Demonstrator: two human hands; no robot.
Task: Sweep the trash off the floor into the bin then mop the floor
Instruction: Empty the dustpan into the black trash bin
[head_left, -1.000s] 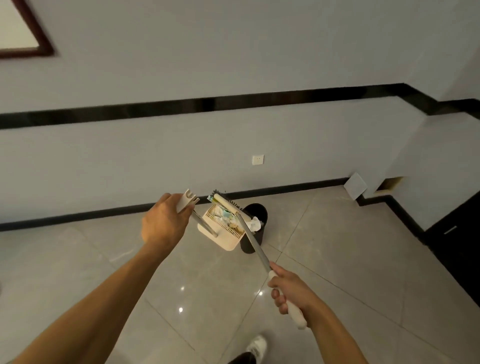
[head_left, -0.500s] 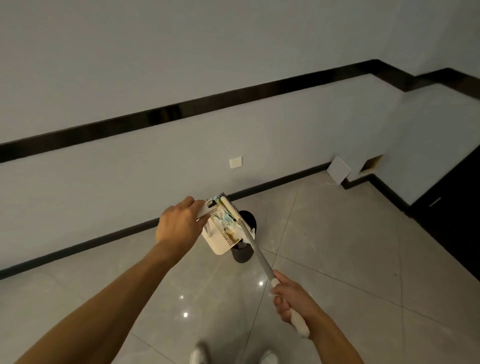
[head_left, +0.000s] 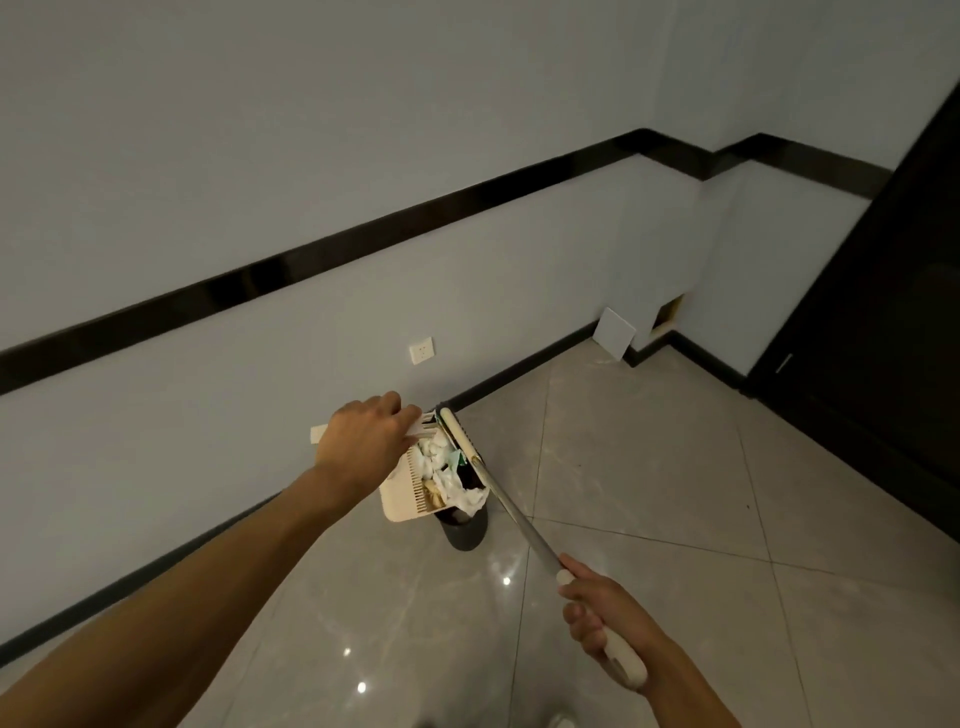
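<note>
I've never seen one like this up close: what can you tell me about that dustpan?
The dustpan is cream, plastic-looking, with a row of comb teeth. The left hand holds it tipped above the dark bin. White crumpled paper trash fills it, pressed by the broom head.

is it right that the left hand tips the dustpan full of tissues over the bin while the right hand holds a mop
Not quite. In the head view the right hand holds a broom, not a mop. The rest stands: the left hand tips the dustpan of tissues over the bin.
</note>
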